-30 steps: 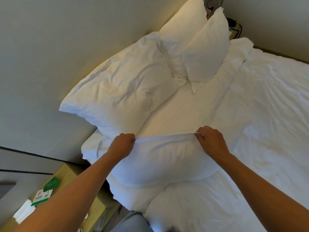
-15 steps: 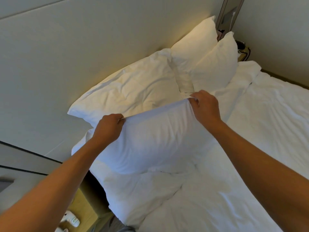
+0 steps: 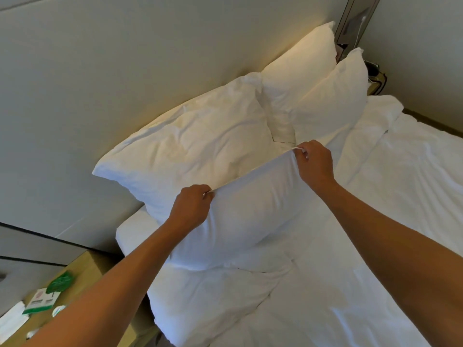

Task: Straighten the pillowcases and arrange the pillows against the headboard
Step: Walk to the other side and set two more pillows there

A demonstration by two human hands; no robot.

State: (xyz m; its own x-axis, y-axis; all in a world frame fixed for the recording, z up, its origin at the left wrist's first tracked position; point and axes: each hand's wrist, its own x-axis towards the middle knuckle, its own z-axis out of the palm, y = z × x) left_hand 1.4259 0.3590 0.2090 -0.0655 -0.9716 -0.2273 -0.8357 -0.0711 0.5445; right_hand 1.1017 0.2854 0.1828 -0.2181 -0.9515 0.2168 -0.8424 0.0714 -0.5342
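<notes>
No text, number or brand can be read. A small card [image 3: 41, 300] with a green lower band and a pinkish round emblem lies on the desk [image 3: 82, 267]; its printed lines are too blurred to read. The green round item [image 3: 61, 281] beside it bears faint, illegible markings.

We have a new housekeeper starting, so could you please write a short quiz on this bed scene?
1. True or false: both hands grip the held pillow's top edge.
2. How many pillows already lean at the headboard? A) one B) three C) five
3. Fill in: the nightstand with green cards is on the person's ___ side.

Key
1. True: left hand and right hand pinch the held pillow.
2. B: one large pillow and two far pillows at the headboard.
3. Left: nightstand.
</notes>
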